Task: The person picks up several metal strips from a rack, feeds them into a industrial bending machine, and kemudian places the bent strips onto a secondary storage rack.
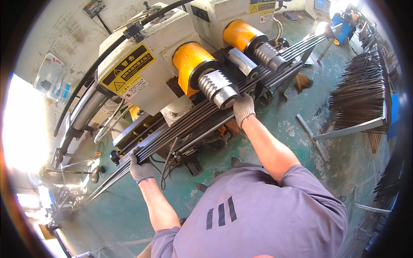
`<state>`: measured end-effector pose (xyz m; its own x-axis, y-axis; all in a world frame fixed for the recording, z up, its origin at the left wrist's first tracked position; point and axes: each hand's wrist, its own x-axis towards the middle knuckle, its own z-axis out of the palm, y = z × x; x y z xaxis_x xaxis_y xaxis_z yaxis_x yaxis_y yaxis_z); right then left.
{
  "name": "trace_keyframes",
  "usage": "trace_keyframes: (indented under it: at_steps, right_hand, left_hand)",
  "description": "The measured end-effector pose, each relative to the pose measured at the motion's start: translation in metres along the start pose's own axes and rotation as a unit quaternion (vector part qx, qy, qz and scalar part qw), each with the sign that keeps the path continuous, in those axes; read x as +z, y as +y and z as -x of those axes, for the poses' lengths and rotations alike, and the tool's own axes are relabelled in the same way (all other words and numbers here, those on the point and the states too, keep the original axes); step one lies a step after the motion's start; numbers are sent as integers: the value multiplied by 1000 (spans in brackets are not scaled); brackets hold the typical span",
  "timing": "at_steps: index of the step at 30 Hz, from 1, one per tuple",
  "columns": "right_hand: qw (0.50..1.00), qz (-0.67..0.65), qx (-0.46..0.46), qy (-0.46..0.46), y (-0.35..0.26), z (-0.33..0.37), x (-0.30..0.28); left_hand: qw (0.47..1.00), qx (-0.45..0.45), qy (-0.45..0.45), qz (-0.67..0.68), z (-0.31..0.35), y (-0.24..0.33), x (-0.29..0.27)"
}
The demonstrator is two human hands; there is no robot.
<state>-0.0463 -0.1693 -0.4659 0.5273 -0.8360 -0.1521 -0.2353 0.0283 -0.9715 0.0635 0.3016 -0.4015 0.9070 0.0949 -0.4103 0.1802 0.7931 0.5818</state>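
A bundle of long, thin metal rods [189, 118] runs slantwise along the front of a machine, from lower left to upper right. My left hand [141, 168], in a grey knit glove, is closed round the rods near their lower left part. Farther up, my right hand [244, 108], gloved alike, grips the bundle just beside the end of a ridged steel roller [218, 89]; its fingertips are partly hidden. Above the rods, a second ridged roller [269, 56] and a smooth steel block [242, 61] stick out of the machine.
Two orange housings [189, 64] carry the rollers on the pale machine body [161, 47]. A bent thin lever [169, 161] stands below the rods. At right, a metal rack [357, 127] bears a large stack of rods [359, 92]. A broom head [303, 81] touches the green floor [275, 142].
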Motion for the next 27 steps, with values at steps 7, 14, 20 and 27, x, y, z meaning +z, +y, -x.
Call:
trace_keyframes:
  at_steps: [7,14,20,27]
  right_hand:
    - [978,-195,68,10,-28,65,-30]
    - [972,-140,188,-2,53,89,-125]
    - [959,-98,263,40,112,94,-172]
    - [971,-54,217,-86,113,72,-135]
  left_hand:
    - [992,-91,-87,-5,37,-65,44]
    - [999,12,-21,31,7,-7,-6]
    - [998,1,-54,26,28,-59,25]
    - [993,-86,-72,40,61,-78,47]
